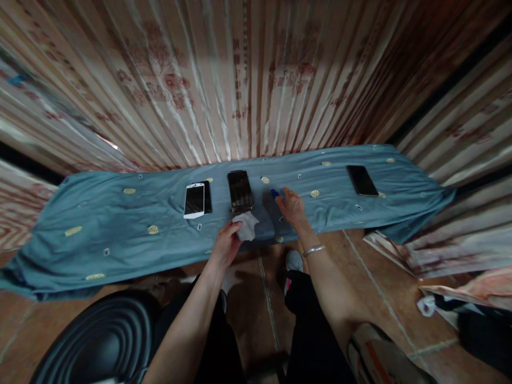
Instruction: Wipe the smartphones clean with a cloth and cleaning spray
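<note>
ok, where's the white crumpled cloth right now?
Head view, centre: the white crumpled cloth is in the left hand, just below the large black phone on the blue tablecloth.

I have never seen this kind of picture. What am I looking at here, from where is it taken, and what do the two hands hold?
This is no machine: a person wears a camera on the head, so you look forward and down at their own arms. The left hand holds a pale cloth in its grip. The right hand rests on a small blue object, too hidden to identify. Both reach over a blue cloth spread on the surface. On it lie a white phone partly over a dark one, a black phone in the middle, and another black phone far right. A striped curtain hangs behind.
</note>
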### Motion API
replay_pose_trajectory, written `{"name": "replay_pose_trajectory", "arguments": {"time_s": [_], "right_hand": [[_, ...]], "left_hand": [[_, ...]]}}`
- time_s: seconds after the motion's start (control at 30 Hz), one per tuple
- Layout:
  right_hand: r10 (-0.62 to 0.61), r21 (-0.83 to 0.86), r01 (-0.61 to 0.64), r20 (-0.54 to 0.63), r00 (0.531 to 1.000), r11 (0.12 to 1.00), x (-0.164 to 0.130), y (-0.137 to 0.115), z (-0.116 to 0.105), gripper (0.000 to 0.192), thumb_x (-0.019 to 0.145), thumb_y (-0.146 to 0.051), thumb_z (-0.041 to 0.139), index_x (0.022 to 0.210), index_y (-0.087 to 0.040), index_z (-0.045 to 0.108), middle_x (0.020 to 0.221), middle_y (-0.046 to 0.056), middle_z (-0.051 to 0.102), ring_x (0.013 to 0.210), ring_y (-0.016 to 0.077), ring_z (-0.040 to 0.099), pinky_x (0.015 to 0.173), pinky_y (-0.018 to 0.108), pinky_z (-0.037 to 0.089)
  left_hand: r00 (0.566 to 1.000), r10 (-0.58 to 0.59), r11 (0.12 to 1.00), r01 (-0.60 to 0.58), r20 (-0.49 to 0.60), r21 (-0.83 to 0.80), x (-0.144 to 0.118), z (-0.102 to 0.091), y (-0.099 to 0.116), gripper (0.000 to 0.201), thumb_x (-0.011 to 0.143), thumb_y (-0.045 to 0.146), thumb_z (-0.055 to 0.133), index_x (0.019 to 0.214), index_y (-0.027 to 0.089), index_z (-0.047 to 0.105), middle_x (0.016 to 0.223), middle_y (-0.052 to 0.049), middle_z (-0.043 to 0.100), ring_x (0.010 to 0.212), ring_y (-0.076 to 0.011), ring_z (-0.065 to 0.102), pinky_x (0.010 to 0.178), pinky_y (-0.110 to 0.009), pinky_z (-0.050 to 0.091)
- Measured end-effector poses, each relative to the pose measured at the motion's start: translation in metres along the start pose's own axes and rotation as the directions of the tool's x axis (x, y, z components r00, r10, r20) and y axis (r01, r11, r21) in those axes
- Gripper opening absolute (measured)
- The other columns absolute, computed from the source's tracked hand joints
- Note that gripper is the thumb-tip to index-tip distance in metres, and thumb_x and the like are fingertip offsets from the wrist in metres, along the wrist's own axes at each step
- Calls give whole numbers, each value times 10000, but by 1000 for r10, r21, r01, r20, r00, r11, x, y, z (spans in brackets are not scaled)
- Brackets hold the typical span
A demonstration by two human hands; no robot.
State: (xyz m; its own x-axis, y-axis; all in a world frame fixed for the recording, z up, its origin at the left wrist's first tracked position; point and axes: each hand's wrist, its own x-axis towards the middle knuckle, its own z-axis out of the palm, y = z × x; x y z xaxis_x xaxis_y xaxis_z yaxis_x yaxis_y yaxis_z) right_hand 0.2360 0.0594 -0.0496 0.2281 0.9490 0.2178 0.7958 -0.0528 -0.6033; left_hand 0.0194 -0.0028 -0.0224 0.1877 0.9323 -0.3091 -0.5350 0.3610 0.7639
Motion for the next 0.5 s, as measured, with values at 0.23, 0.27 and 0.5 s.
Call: {"name": "replay_pose_trajectory", "arguments": {"time_s": [0.23, 0.27, 0.5], "right_hand": [[106, 152, -123, 112, 988, 981, 4, 3, 4, 269, 794, -212, 657, 1049, -129, 687, 1065, 166, 724, 1122, 316, 628, 1031, 464, 436], [115, 197, -140, 134, 984, 970, 3, 1, 2, 251, 788, -252, 662, 1010, -144, 701, 1002, 130, 740, 1046, 296, 658, 975, 439, 476], [27, 711, -364, 437, 899, 602, -34, -36, -23, 391, 711, -502, 671, 932, -183, 715, 944, 82, 769, 763, 195, 704, 656, 296, 556]], "left_hand": [[996, 20, 1000, -20, -92, -6, -1, -2, 6, 258, 613, 214, 780, 847, 146, 695, 774, -30, 733, 807, -199, 705, 788, -324, 547], [995, 28, 1000, -29, -100, -8, -1, -3, 6, 263, 612, 215, 783, 852, 151, 697, 773, -24, 734, 791, -193, 705, 782, -322, 548], [985, 111, 994, -110, -133, 10, 3, -3, 11, 183, 681, 231, 745, 835, 155, 681, 833, -51, 748, 851, -212, 708, 768, -326, 551]]}}
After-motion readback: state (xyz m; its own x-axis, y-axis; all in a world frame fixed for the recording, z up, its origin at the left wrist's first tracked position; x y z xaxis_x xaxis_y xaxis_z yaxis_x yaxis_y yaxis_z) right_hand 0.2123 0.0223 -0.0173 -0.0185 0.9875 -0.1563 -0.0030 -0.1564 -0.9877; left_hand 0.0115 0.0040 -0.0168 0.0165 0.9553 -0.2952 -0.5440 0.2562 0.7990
